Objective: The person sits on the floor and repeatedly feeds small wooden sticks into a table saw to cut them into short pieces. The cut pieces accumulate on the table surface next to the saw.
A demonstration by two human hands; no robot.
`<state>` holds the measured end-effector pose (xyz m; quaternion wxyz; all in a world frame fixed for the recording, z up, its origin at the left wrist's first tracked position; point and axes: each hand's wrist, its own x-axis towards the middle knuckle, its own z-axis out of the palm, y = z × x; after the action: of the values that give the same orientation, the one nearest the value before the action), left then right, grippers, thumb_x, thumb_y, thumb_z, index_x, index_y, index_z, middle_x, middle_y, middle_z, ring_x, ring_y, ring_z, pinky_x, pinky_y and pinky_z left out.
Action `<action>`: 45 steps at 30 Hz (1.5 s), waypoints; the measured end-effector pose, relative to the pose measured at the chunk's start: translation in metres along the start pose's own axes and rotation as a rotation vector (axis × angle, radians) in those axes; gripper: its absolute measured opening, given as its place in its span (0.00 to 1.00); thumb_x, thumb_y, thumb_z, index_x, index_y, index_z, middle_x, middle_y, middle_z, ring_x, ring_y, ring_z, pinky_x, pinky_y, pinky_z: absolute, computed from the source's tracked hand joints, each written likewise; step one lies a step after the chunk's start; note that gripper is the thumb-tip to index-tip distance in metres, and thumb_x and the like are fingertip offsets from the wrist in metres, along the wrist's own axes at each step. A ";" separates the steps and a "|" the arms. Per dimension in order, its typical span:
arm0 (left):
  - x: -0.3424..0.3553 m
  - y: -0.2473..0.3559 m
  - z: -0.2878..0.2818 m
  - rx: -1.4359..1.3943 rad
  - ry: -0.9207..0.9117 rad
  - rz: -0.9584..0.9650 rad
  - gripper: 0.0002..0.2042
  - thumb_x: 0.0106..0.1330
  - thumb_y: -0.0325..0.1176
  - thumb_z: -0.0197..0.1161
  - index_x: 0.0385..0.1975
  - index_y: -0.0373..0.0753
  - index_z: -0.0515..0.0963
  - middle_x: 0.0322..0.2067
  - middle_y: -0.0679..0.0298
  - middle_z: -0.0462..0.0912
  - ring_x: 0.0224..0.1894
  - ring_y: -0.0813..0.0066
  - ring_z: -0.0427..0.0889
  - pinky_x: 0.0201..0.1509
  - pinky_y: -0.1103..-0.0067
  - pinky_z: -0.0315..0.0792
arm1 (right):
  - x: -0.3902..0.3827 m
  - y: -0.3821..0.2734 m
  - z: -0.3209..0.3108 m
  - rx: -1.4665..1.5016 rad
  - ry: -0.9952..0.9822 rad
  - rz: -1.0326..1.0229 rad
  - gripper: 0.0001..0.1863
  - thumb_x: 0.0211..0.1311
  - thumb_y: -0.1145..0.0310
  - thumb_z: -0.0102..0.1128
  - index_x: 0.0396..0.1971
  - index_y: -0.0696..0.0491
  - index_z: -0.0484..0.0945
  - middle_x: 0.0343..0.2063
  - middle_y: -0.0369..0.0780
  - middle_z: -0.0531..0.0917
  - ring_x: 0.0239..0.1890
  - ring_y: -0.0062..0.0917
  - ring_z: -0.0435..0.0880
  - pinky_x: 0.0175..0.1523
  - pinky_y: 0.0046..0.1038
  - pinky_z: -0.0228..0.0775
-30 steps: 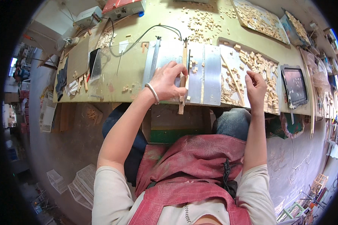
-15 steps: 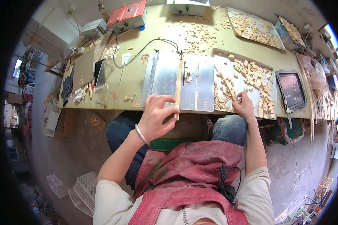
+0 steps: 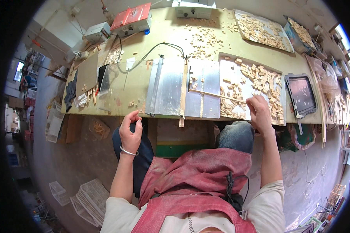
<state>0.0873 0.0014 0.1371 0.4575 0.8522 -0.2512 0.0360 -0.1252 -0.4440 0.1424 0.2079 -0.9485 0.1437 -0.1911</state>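
My left hand (image 3: 130,132) is loosely curled beside the bench's front edge, left of an aluminium sawing board (image 3: 168,83), its fingers apart with nothing visible in them. My right hand (image 3: 258,110) pinches the end of a thin wooden stick (image 3: 221,96), which slants from the board across a white tray (image 3: 231,69) of small wooden blocks. A wooden bar (image 3: 183,91) lies lengthwise on the board and juts past its front edge, beside a narrow dark slot (image 3: 189,76). A few small blocks lie on the board right of it.
The bench (image 3: 165,24) holds scattered blocks, cables, a red-topped machine (image 3: 130,17), a clear sheet with cardboard (image 3: 85,73) at left, a second block tray (image 3: 260,29) behind, and a dark rectangular frame (image 3: 300,93) at right. Plastic baskets (image 3: 91,198) stand on the floor.
My left hand has left the wooden bar and moved left and down. My right hand has taken the stick's end, and the stick has swung from the tray to lie partly across the board.
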 end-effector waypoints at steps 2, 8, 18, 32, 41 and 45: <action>-0.003 -0.002 0.000 0.002 -0.002 -0.003 0.14 0.74 0.23 0.65 0.58 0.33 0.81 0.40 0.62 0.89 0.44 0.75 0.87 0.55 0.76 0.79 | 0.010 0.006 0.004 -0.009 0.028 -0.023 0.02 0.69 0.78 0.65 0.38 0.57 0.83 0.35 0.45 0.82 0.43 0.44 0.81 0.50 0.40 0.72; -0.009 -0.006 0.003 0.022 -0.022 -0.038 0.13 0.74 0.22 0.65 0.56 0.33 0.82 0.39 0.62 0.89 0.43 0.74 0.87 0.53 0.76 0.79 | 0.045 0.019 0.022 -0.046 0.092 0.002 0.02 0.70 0.77 0.64 0.39 0.57 0.84 0.36 0.45 0.83 0.45 0.43 0.82 0.51 0.41 0.74; -0.011 -0.016 0.015 -0.029 -0.025 -0.032 0.13 0.73 0.22 0.64 0.55 0.32 0.83 0.38 0.59 0.88 0.41 0.70 0.88 0.49 0.74 0.81 | 0.040 0.036 0.017 0.130 0.305 0.199 0.06 0.71 0.76 0.63 0.43 0.60 0.84 0.38 0.47 0.86 0.42 0.41 0.86 0.49 0.37 0.78; -0.013 -0.022 0.022 0.033 -0.079 -0.018 0.13 0.72 0.21 0.64 0.54 0.33 0.83 0.37 0.60 0.87 0.40 0.70 0.87 0.50 0.73 0.80 | -0.055 0.049 0.037 0.306 0.201 0.408 0.06 0.69 0.75 0.66 0.41 0.61 0.87 0.37 0.46 0.88 0.37 0.34 0.87 0.43 0.33 0.78; -0.016 -0.029 0.023 0.078 -0.112 -0.009 0.12 0.73 0.21 0.63 0.54 0.31 0.83 0.37 0.59 0.87 0.40 0.69 0.87 0.50 0.73 0.80 | -0.076 0.053 0.016 0.047 0.047 0.251 0.06 0.62 0.73 0.70 0.37 0.57 0.89 0.33 0.43 0.86 0.39 0.36 0.86 0.47 0.36 0.75; -0.012 -0.028 0.028 0.090 -0.133 -0.007 0.12 0.72 0.20 0.63 0.53 0.31 0.82 0.36 0.58 0.87 0.40 0.68 0.87 0.50 0.72 0.80 | -0.047 0.072 0.018 0.102 0.136 0.309 0.06 0.64 0.70 0.69 0.37 0.55 0.90 0.34 0.43 0.88 0.42 0.40 0.87 0.50 0.41 0.76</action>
<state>0.0847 -0.0034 0.0955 0.4013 0.8732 -0.2763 -0.0109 -0.1732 -0.4836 0.0806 0.2725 -0.8882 0.2916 -0.2276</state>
